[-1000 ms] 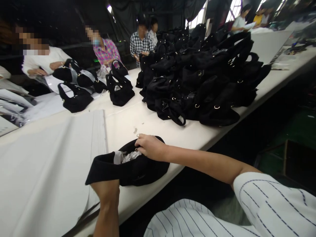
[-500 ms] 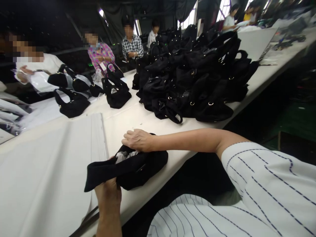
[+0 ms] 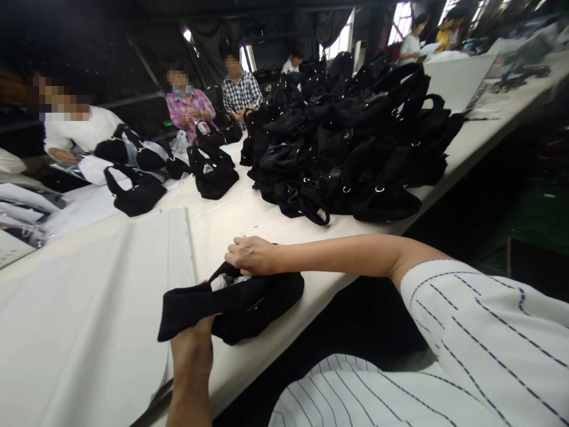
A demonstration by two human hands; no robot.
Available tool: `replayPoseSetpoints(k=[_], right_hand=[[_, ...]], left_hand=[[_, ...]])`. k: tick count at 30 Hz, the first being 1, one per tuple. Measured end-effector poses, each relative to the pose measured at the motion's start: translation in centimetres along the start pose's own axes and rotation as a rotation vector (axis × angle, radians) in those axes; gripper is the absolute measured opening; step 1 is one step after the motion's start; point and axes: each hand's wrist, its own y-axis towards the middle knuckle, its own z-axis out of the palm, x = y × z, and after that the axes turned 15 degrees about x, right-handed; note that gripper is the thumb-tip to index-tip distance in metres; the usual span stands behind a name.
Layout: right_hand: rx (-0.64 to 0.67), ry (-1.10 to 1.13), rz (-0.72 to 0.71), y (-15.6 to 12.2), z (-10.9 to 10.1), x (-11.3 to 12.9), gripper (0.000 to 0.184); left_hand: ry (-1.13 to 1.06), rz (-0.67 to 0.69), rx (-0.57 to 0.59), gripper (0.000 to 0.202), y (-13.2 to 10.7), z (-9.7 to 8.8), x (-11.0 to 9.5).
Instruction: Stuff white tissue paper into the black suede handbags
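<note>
A small black handbag (image 3: 267, 305) rests at the near edge of the table, its mouth facing up and crumpled white paper (image 3: 220, 282) showing inside. Its wide black handle (image 3: 186, 305) sticks out to the left. From below, my left hand (image 3: 195, 344) grips the bag at the handle side; most of its fingers are hidden behind the black fabric. My right hand (image 3: 251, 255) is closed on the far rim of the bag's opening, knuckles up. Whether it pinches fabric or paper there is hard to see.
A large heap of black handbags (image 3: 347, 142) covers the table (image 3: 231, 222) ahead. Several more bags (image 3: 137, 190) stand to the left. A stack of white sheets (image 3: 98, 296) lies at my left. Co-workers (image 3: 191, 110) stand across the table.
The view has shifted slightly. My right hand has moved a little along the bag's rim, with its fingers curled in more. Across the table, co-workers' hands have moved.
</note>
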Motion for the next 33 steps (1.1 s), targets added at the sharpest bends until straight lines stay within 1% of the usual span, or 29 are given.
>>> replayPoseSetpoints(k=[2,4,6,8,11,13,16,19,21,23,24,26,28,29,31,32,33], right_hand=[[0.052,0.131,0.022,-0.4,-0.5,-1.2,0.022],[0.132,0.305,0.02,-0.6,-1.2,-2.5,0.022],[0.21,0.494,-0.008,-0.6,-1.7,-3.7,0.024],[0.24,0.672,-0.007,-0.6,-2.1,-4.4,0.023],[0.211,0.943,0.063,-0.8,-2.2,-4.3,0.018],[0.18,1.156,0.099,-1.1,-2.3,-3.9,0.021],[0.121,1.469,0.158,-1.3,-2.6,-3.3,0.024],[0.079,1.692,0.202,-1.0,-3.2,-3.2,0.025],[0.093,1.787,0.18,-0.6,-3.3,-3.3,0.03],[0.152,1.837,0.122,-0.2,-3.2,-3.4,0.029],[0.182,1.844,0.098,-0.1,-2.9,-3.4,0.026],[0.22,1.813,0.095,0.2,-2.2,-3.4,0.021],[0.208,1.713,0.136,0.4,-1.3,-3.3,0.023],[0.182,1.644,0.154,0.4,-1.0,-3.3,0.025],[0.088,1.496,0.167,0.1,-0.7,-3.0,0.026],[0.005,1.421,0.177,-0.2,-0.8,-2.7,0.026],[-0.109,1.341,0.193,-0.8,-1.1,-2.3,0.024]], left_hand=[[0.094,0.015,-0.033,0.039,0.3,0.3,-0.9],[0.109,0.02,-0.006,0.038,0.7,0.7,-1.5],[0.125,0.007,0.025,0.038,1.1,0.8,-1.8],[0.186,-0.037,0.025,0.038,1.5,0.5,-1.5],[0.296,-0.107,0.009,0.038,2.1,-0.6,-0.8],[0.357,-0.109,0.025,0.035,2.1,-1.3,-0.5],[0.494,-0.032,0.033,0.027,1.7,-1.5,-0.7],[0.665,0.059,0.001,0.024,0.9,-0.7,-1.2],[0.733,0.127,-0.035,0.019,0.7,0.1,-1.5],[0.756,0.182,-0.092,0.015,1.0,0.5,-1.6],[0.741,0.167,-0.137,0.016,1.3,0.6,-1.5],[0.64,0.054,-0.247,0.017,1.9,0.7,-1.3],[0.485,-0.086,-0.33,0.021,2.3,0.6,-1.0],[0.421,-0.129,-0.36,0.026,2.3,0.6,-0.9],[0.333,-0.146,-0.41,0.034,1.9,0.8,-0.8],[0.307,-0.142,-0.433,0.037,1.6,0.8,-0.7],[0.286,-0.13,-0.448,0.039,1.4,0.9,-0.6]])
